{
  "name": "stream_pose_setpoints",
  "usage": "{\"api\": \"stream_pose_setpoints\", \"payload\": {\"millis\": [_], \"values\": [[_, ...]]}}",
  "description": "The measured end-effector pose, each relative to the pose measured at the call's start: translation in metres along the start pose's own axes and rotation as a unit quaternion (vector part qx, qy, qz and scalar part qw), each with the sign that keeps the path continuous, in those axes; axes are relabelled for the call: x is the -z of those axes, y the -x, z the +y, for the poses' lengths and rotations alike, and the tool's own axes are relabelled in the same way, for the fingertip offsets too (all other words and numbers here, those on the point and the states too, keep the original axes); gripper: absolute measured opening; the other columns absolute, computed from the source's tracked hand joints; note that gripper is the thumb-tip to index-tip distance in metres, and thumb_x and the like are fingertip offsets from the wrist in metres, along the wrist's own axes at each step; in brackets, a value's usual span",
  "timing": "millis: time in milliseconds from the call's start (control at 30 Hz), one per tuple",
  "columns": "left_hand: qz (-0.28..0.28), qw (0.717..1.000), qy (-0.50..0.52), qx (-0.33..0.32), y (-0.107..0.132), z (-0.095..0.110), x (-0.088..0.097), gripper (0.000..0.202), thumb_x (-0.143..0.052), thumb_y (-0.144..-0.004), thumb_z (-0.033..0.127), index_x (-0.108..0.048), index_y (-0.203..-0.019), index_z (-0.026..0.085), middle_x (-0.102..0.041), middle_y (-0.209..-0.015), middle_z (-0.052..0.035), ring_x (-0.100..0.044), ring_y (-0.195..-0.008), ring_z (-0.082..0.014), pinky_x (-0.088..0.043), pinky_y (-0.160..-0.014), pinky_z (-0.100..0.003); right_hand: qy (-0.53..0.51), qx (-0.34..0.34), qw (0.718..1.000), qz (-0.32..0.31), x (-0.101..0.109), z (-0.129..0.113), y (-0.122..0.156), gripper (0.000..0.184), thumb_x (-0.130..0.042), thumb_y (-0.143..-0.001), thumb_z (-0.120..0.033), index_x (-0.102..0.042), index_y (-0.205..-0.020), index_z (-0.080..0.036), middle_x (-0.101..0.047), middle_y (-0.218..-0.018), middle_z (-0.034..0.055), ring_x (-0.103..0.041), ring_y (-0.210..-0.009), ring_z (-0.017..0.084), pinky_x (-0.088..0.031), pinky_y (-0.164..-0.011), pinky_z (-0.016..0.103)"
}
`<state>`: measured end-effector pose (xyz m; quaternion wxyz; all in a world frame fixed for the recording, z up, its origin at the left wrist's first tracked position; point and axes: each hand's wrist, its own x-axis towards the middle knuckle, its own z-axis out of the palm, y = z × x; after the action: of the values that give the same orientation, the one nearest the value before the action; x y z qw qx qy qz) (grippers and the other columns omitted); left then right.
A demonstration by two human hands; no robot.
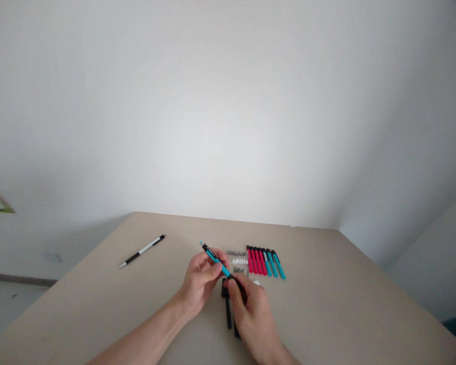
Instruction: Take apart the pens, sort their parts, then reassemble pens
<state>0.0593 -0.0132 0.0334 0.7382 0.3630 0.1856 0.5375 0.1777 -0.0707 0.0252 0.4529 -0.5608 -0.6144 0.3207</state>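
Observation:
My left hand and my right hand together hold a teal pen with a black clip, tilted up to the left above the table. The left fingers pinch its teal barrel. The right fingers close round its black lower end. Under my right hand lie black pen parts, partly hidden.
A row of red and teal pen barrels lies just right of my hands. Small metal and white parts sit in rows between them and the held pen. A black-and-white pen lies alone at the left. A white wall stands behind.

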Motion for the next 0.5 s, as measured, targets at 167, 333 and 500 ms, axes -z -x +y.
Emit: {"api": "stream_pose_setpoints", "payload": {"millis": [167, 333, 500], "values": [[0.076, 0.993, -0.079, -0.042, 0.003, -0.005, -0.005, 0.023, -0.08, -0.063, 0.024, -0.065, -0.074, 0.011, -0.061, -0.073, -0.0038, -0.055, -0.064, -0.0132, -0.045, -0.062, -0.026, -0.029, -0.006, 0.999, 0.031, 0.016, 0.002, -0.01, 0.042, -0.045, -0.088, -0.051, -0.054, -0.069, -0.015, -0.039, -0.056, -0.0033, -0.033, -0.052, 0.011, -0.023, -0.048, 0.022], [0.104, 0.986, -0.112, -0.072, 0.01, -0.014, 0.002, 0.025, -0.077, -0.067, 0.029, -0.063, -0.079, 0.013, -0.057, -0.063, 0.0009, -0.052, -0.051, -0.0105, -0.04, -0.052, -0.024, -0.069, -0.015, 0.997, 0.027, 0.025, 0.007, -0.017, 0.046, -0.045, -0.087, -0.054, -0.052, -0.065, -0.014, -0.036, -0.053, -0.0044, -0.031, -0.049, 0.009, -0.022, -0.045, 0.022], [0.139, 0.987, -0.059, -0.058, 0.006, -0.002, 0.014, 0.029, -0.075, -0.07, 0.035, -0.058, -0.077, 0.014, -0.055, -0.054, 0.003, -0.046, -0.043, -0.0075, -0.035, -0.046, -0.021, -0.031, 0.02, 0.999, -0.007, 0.032, 0.009, -0.02, 0.037, -0.04, -0.09, -0.039, -0.059, -0.07, -0.013, -0.045, -0.051, -0.0021, -0.039, -0.048, 0.011, -0.027, -0.048, 0.022]]}}
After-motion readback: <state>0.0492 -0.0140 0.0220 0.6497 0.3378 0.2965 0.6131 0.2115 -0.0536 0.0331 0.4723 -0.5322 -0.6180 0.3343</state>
